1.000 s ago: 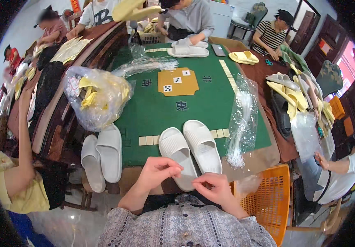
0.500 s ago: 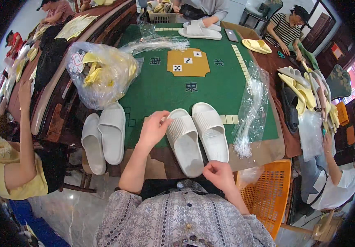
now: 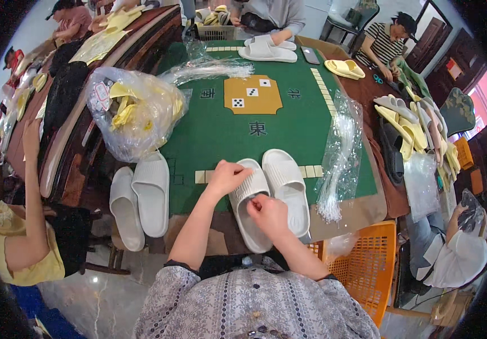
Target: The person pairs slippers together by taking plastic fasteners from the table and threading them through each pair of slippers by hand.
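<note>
Slippers (image 3: 289, 192), a white pair, lie side by side at the near edge of the green mat (image 3: 209, 130), toes pointing away. The left hand (image 3: 229, 178) curls its fingers at the ribbed strap (image 3: 254, 183) of the left slipper; the right hand (image 3: 269, 214) bunches its fingers at that strap's opening. Whether either pinches anything, I cannot tell. A plastic bag (image 3: 141, 121) holding yellow pieces sits farther left, white strings (image 3: 336, 158) to the right.
</note>
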A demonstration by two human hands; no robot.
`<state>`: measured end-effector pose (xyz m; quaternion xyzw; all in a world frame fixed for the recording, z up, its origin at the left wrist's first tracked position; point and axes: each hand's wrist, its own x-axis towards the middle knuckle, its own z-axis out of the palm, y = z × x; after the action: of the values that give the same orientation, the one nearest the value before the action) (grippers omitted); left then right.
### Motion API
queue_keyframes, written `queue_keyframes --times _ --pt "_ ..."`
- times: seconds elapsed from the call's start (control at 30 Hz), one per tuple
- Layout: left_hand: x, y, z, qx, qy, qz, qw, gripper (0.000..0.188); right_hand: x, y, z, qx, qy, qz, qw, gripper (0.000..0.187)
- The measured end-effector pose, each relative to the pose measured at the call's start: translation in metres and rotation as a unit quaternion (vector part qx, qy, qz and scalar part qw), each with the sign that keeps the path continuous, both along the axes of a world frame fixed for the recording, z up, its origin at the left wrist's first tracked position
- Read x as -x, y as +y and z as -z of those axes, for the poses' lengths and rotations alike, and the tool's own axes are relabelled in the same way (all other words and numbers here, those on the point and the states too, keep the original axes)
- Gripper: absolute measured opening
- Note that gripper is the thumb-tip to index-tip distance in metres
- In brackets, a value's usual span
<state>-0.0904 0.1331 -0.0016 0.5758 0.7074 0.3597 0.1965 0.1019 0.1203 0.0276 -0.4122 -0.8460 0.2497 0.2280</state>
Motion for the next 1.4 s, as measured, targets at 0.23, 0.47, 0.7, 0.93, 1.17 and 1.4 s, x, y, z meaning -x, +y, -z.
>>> queue_keyframes --times 0.23,0.47,0.7,0.93,1.17,1.4 --pt "0.001 -0.008 0.001 -0.059 -0.031 0.028 0.997 0.024 0.013 -0.002 0.014 -0.025 0.036 0.038 0.998 0.028" --pt "0.001 -0.009 -0.003 -0.109 -0.060 0.048 0.991 0.017 0.013 -0.004 0.024 -0.004 0.105 0.056 0.993 0.024" --pt "0.002 -0.002 0.014 -0.142 -0.143 -0.051 0.978 0.020 0.008 -0.007 0.006 0.028 0.086 0.029 0.995 0.020" --pt "-0.010 0.000 0.018 -0.130 -0.142 -0.097 0.977 0.016 -0.075 -0.007 -0.031 0.145 0.034 0.031 0.988 0.015" --pt "-0.009 0.000 0.015 -0.125 -0.121 -0.101 0.980 0.017 -0.181 -0.006 -0.047 0.209 0.132 0.164 0.955 0.013" --pt "-0.009 0.001 0.022 -0.131 -0.123 -0.109 0.978 0.018 -0.205 0.011 -0.056 0.214 0.208 0.243 0.923 0.009"
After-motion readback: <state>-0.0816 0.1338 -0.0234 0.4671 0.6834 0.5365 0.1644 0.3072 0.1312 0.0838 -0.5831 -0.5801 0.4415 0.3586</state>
